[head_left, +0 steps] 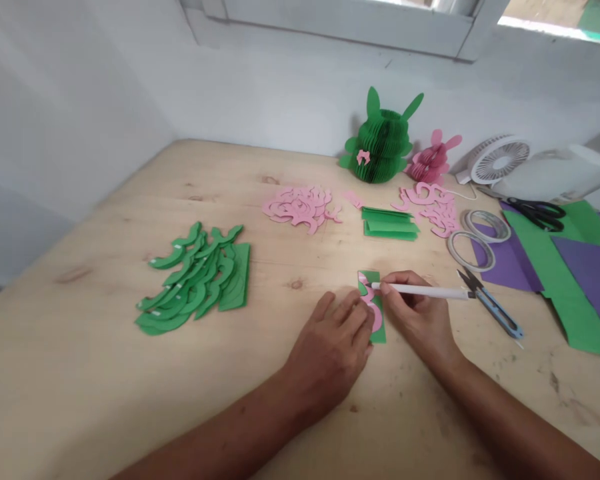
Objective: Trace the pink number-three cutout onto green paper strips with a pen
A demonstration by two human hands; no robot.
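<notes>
My right hand [420, 320] grips a white pen [425, 290], its tip at the upper edge of a curved pink paper cutout [376, 315]. That cutout lies on a small green paper rectangle [379, 337] on the wooden table. My left hand [333, 340] rests flat with fingers spread, the fingertips pressing on the cutout and hiding part of it. Left of my hands, overlapping green curved paper cutouts [187, 287] are heaped beside a green paper piece [240, 280].
Pink cutouts [300, 205] and folded green strips [390, 223] lie farther back. Green [380, 147] and pink [430, 163] paper rabbits stand by the wall, near a white fan [500, 160]. At right are tape rolls [473, 250], thread snips [495, 310], black scissors [537, 212] and purple paper [593, 267].
</notes>
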